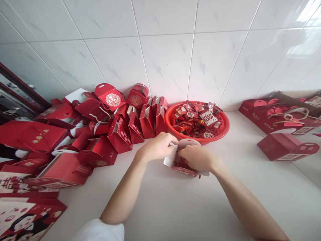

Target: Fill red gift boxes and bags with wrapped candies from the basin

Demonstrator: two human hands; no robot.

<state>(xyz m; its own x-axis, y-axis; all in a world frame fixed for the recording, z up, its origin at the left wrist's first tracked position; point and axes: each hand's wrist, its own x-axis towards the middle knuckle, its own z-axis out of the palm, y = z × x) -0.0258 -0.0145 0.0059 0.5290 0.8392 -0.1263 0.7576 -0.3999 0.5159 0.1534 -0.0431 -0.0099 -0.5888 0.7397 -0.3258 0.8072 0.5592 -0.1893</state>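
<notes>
While holding box at left edge in left hand, reaching inside with right hand; cannot tell its grip; just short of basket.

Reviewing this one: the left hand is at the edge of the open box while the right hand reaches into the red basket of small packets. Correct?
Not quite: the right hand reaches into the open box, not the red basket, as the head view shows. The left hand is at the box's edge, as you say.

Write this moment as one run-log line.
left hand: at box flap | right hand: inside open box | red basket: behind, full of packets
</notes>
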